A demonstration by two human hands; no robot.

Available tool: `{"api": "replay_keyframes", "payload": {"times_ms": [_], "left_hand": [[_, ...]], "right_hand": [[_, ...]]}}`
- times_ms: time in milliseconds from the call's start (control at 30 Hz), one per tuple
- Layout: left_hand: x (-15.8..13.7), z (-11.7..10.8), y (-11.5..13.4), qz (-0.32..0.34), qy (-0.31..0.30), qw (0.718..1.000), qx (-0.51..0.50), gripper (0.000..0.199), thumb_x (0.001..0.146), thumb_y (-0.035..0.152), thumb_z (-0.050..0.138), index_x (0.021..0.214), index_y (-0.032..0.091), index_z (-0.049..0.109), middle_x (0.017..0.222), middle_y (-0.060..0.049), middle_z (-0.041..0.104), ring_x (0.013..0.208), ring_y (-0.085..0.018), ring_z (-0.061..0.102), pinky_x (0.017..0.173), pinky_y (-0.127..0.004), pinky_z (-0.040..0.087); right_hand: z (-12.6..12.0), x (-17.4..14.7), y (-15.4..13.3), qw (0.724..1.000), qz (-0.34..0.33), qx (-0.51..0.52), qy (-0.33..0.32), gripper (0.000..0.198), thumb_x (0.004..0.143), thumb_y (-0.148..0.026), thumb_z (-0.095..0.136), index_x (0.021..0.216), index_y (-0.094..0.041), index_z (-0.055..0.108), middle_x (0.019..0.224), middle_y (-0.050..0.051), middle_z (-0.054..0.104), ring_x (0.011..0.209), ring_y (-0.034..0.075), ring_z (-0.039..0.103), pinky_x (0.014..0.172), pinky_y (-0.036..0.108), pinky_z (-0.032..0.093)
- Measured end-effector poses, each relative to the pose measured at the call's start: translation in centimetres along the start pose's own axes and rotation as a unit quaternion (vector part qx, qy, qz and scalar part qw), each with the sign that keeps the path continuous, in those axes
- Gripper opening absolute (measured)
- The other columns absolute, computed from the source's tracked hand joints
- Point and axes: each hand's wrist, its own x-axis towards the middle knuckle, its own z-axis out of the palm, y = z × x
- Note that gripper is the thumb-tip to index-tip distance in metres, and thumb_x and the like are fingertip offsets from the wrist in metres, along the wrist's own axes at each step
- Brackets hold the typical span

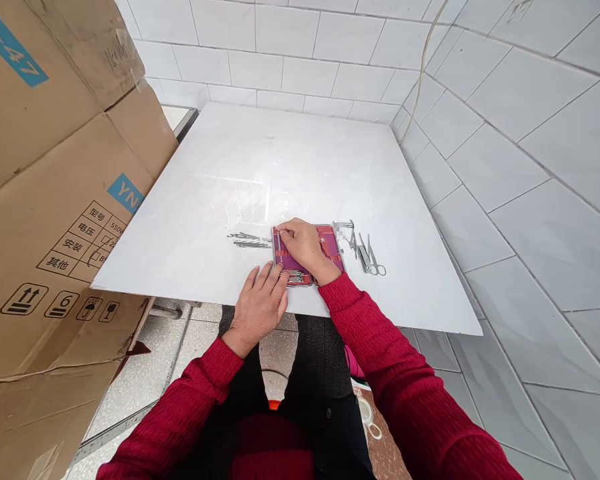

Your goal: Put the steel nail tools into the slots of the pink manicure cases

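Note:
An open manicure case with a purple lining and red trim lies near the table's front edge. Over its left half, my right hand is closed, thumb and fingers pinched at a slim metal manicure tool. My left hand lies flat with fingers stretched, its fingertips at the case's lower left edge. Several thin metal tools are spread just left of the case. To its right lie small scissors, nail clippers and other metal pieces.
The white table meets tiled walls at the back and right. Large cardboard boxes stand along the left side. A pale cable hangs in the far right corner. My legs are under the front edge.

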Motion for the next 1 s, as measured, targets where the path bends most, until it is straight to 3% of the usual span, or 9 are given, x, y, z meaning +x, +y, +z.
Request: {"api": "replay_keyframes", "payload": {"times_ms": [567,867,1000], "left_hand": [[-0.1,-0.1,0.2,0.000,0.000,1.000,0.013,0.041,0.100,0.023,0.051,0.139,0.015,0.060,0.143,-0.012,0.062,0.136,-0.030,0.055,0.116,-0.049,0.040],[-0.2,-0.3,0.3,-0.001,-0.004,1.000,0.020,0.040,0.102,0.026,0.048,0.137,0.014,0.060,0.142,-0.011,0.064,0.136,-0.030,0.055,0.115,-0.047,0.041],[-0.3,-0.1,0.3,-0.005,-0.004,1.000,0.017,0.042,0.101,0.027,0.049,0.141,0.015,0.059,0.144,-0.011,0.062,0.137,-0.029,0.054,0.115,-0.048,0.040]], "right_hand": [[-0.4,-1.5,-2.1,0.970,-0.050,-0.229,-0.063,0.033,0.099,-0.017,0.043,0.108,-0.018,0.075,0.104,0.011,0.069,0.091,0.023,0.061,0.067,0.032,0.036],[-1.4,-1.5,-3.2,0.974,-0.051,-0.216,-0.035,0.031,0.100,-0.020,0.045,0.104,-0.019,0.076,0.104,0.008,0.072,0.090,0.022,0.062,0.066,0.031,0.034],[-1.0,-0.7,-4.6,0.972,-0.093,-0.202,-0.080,0.026,0.098,-0.021,0.050,0.095,-0.020,0.076,0.098,0.007,0.072,0.084,0.020,0.061,0.067,0.030,0.034]]}}
